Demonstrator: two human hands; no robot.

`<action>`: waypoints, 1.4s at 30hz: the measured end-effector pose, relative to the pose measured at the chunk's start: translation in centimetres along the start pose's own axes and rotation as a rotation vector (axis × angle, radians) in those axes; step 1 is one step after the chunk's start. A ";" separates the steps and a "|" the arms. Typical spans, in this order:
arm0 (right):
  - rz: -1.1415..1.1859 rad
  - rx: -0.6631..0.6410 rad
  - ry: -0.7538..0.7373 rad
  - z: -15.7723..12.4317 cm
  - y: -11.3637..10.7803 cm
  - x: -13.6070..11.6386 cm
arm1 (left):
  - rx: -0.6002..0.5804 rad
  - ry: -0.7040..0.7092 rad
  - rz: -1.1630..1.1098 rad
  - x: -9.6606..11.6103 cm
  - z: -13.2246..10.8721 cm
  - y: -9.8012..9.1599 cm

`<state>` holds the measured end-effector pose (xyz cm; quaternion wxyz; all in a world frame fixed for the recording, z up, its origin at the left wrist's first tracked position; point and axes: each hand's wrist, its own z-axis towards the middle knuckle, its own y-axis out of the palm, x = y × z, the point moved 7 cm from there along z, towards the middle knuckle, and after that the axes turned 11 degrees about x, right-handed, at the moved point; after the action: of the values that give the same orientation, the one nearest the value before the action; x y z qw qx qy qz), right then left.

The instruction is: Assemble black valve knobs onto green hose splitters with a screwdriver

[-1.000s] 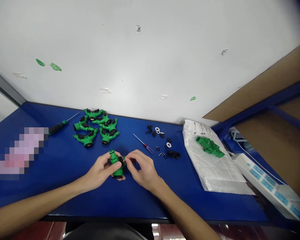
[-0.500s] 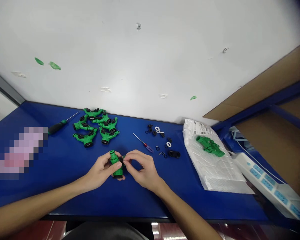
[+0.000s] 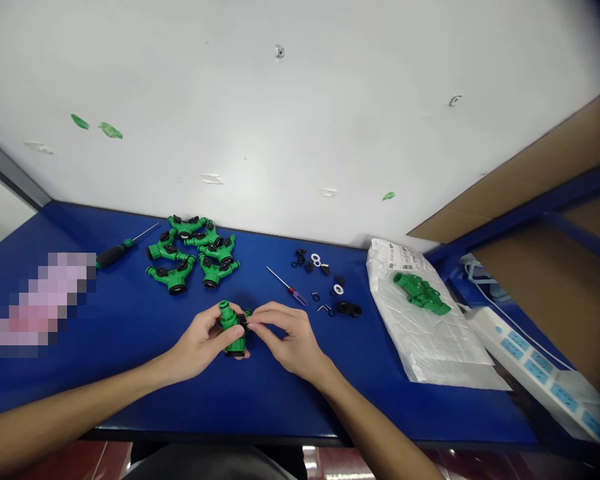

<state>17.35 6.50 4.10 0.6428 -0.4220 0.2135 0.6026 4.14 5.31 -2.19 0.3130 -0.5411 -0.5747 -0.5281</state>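
My left hand (image 3: pixel 207 340) is closed around a green hose splitter (image 3: pixel 227 319), which has a black part on its side and a black ring at its lower end. Thumb and forefinger of my right hand (image 3: pixel 285 337) are pinched together against the splitter's right side, at the black part. Whatever small piece lies between those fingertips is too small to name. Beyond my hands lies a small screwdriver (image 3: pixel 293 290) with a clear red and blue handle. Several green hose splitters (image 3: pixel 175 277) with black valve levers stand grouped at the back left.
Black fittings (image 3: pixel 349 309), white washers (image 3: pixel 339 289), rings and small screws (image 3: pixel 325 307) are scattered right of centre. A white plastic bag (image 3: pixel 430 343) carries green splitter bodies (image 3: pixel 420 293). A power strip (image 3: pixel 535 367) runs along the right. A larger screwdriver (image 3: pixel 115 253) lies left.
My right fingertips have shifted slightly at the splitter's side, the fingers a little straighter. My left hand keeps its hold, and the other things stay in place.
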 end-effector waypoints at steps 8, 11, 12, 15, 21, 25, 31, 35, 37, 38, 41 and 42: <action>0.031 -0.001 0.101 -0.1 0.3 0.7 | -0.003 0.021 0.030 0.2 0.0 0.0; 0.017 0.015 0.111 -0.1 0.4 0.8 | -0.012 0.023 0.048 0.1 0.0 -0.1; 0.014 0.016 0.114 -0.1 0.4 0.8 | -0.014 0.020 0.051 0.1 0.0 -0.1; 0.019 0.013 0.129 -0.1 0.3 0.9 | -0.013 0.011 0.040 0.1 0.1 -0.1; 0.022 -0.025 0.140 -0.1 0.2 0.8 | -0.009 0.010 0.024 0.1 0.1 -0.2; -0.018 -0.059 0.075 -0.1 0.2 0.2 | -0.015 0.005 0.032 0.0 0.1 -0.3; -0.038 -0.094 -0.003 -0.1 0.1 -0.2 | -0.041 -0.019 0.022 -0.1 0.0 0.0; -0.035 -0.111 -0.004 -0.1 0.1 -0.2 | -0.045 -0.038 0.023 -0.2 -0.1 0.1; -0.038 -0.107 -0.010 -0.1 0.2 -0.2 | -0.031 -0.031 0.025 -0.2 0.0 -0.1; -0.044 -0.100 -0.012 -0.2 0.2 -0.2 | -0.024 -0.026 0.027 -0.2 0.0 -0.1; -0.070 -0.070 -0.011 -0.2 0.2 -0.2 | -0.018 -0.016 0.027 -0.3 0.1 -0.2; -0.076 -0.061 -0.008 -0.2 0.2 -0.2 | -0.020 -0.014 0.025 -0.3 0.1 -0.2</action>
<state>17.21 6.20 4.05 0.6529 -0.4468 0.1762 0.5857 4.01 5.37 -2.51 0.3104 -0.5550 -0.5646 -0.5261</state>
